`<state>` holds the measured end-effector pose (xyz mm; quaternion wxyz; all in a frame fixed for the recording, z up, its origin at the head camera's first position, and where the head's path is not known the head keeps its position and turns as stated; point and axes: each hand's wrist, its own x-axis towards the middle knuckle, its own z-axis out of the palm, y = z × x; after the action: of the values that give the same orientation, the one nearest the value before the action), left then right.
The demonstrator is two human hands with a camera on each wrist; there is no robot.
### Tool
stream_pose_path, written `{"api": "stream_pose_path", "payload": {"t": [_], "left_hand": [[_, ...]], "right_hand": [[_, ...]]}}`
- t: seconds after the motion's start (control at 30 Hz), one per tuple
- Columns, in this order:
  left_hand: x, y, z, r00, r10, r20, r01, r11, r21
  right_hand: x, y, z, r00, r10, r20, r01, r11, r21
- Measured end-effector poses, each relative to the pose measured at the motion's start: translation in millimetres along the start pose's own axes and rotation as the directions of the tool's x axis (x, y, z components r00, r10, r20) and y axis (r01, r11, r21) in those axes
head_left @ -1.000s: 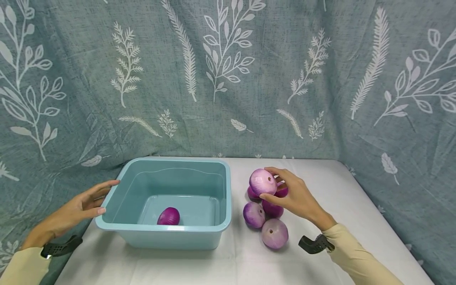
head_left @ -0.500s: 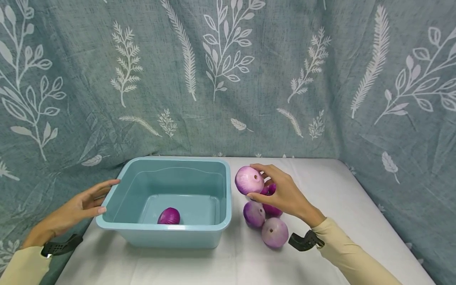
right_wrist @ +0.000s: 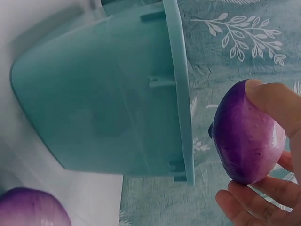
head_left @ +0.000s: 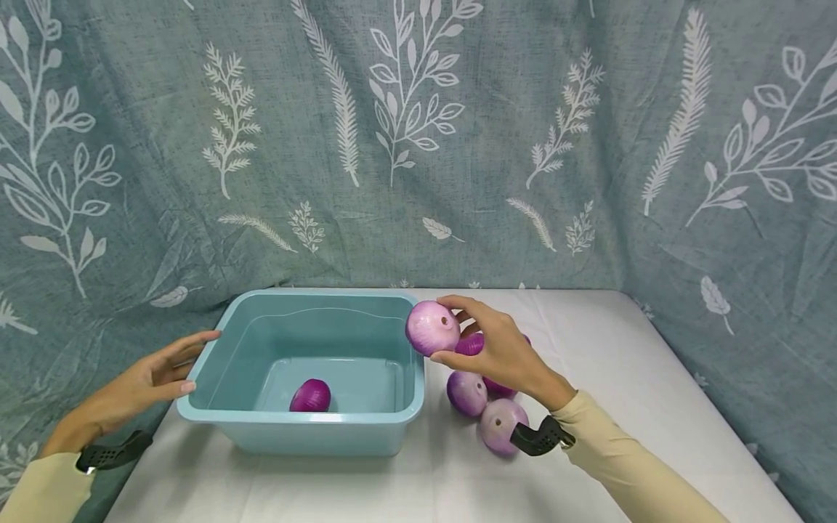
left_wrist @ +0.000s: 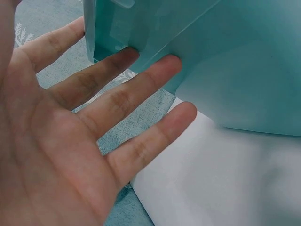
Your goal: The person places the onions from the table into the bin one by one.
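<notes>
My right hand (head_left: pixel 500 345) holds a pale purple onion (head_left: pixel 433 328) between thumb and fingers, up at the right rim of a blue-green plastic tub (head_left: pixel 301 436). In the right wrist view the held onion (right_wrist: pixel 249 134) shows a dark purple side, with the tub's outer wall (right_wrist: pixel 103 103) beside it. One dark purple onion (head_left: pixel 310 396) lies inside the tub. At the tub's left rim is my left hand (head_left: pixel 147 374), its fingers extended and touching the rim. The left wrist view shows those fingers (left_wrist: pixel 141 146) straight, with nothing gripped.
Right of the tub, several onions sit grouped on the white-covered table (head_left: pixel 431 487), among them a two-toned onion (head_left: pixel 467 394) and a pale onion (head_left: pixel 502 425). My right hand partly covers others. A patterned blue-grey cloth (head_left: pixel 418 240) hangs behind the table.
My right hand has carried the pale purple onion leftward, from above the onion group to the tub's right rim. My left hand stays at the left rim.
</notes>
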<state>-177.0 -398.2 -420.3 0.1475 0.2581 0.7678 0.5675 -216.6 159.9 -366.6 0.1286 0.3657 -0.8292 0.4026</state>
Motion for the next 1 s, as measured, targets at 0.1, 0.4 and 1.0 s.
{"api": "stream_pose_path", "payload": {"t": [0.1,0.4,1.0], "left_hand": [[-0.9,0.4,-0.9,1.000,0.001,-0.005,-0.001,1.000,-0.009],[-1.2,-1.1,-2.2,1.000,0.007,0.001,-0.007,1.000,-0.017],[-0.3,-0.4,-0.1,1.000,-0.013,-0.014,0.013,1.000,-0.022]], "right_hand": [[3.8,-4.4,4.1,1.000,-0.002,0.012,0.002,1.000,0.014],[9.2,-10.4,16.2,0.996,-0.032,0.084,0.032,0.999,0.005],[6.0,-7.8,28.4,0.980,-0.008,0.197,0.017,0.999,-0.043]]}}
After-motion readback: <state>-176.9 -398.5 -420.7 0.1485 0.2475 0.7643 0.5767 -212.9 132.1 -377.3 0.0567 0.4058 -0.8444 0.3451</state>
